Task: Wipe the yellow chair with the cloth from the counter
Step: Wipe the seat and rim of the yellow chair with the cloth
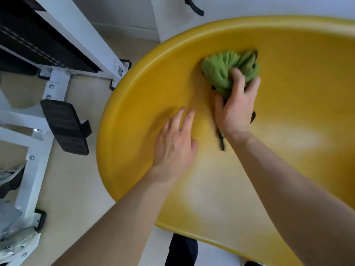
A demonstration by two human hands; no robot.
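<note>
The yellow chair point(288, 93) is a large smooth plastic shell that fills the right and middle of the head view. A bunched green cloth point(224, 70) is pressed against its inner surface near the upper middle. My right hand point(237, 108) grips the cloth from below, fingers closed around the bundle. My left hand point(174, 144) lies flat on the shell to the left of the cloth, fingers spread and holding nothing. Both forearms reach in from the bottom of the view.
A white metal frame point(57, 83) with black pads and a black footplate point(65, 125) stands on the beige floor to the left of the chair. Shoes point(11, 177) lie at the far left edge. A white wall rises behind the chair.
</note>
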